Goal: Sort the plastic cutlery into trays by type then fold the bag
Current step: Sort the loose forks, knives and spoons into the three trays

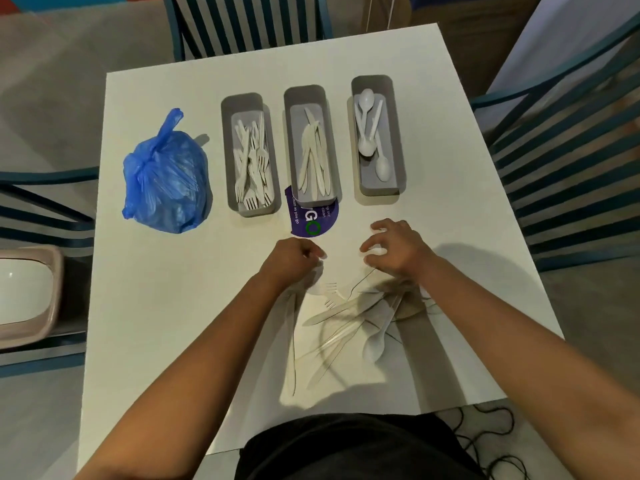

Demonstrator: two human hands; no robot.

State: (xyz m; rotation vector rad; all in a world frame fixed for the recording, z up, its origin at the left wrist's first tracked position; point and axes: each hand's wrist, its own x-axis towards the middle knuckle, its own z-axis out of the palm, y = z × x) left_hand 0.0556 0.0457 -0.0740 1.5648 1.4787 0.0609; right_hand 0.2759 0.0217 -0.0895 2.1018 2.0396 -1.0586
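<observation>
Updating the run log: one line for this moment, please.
left hand: fingers curled on cutlery | right hand: curled, grasp unclear | loose pile: unsorted | trays: partly filled | blue bag: tied

Both forearms are bare from the elbows down to the wrists, with no sleeves, watch, bracelet or ring showing on them. The left hand (pixel 294 256) and the right hand (pixel 394 249) are bare as well, without gloves. Below the arms, at the near edge of the square white table (pixel 467 202), the person's torso is covered by a plain black garment (pixel 353 448) of soft, matte fabric, with no print, buttons or seams that can be made out.
</observation>
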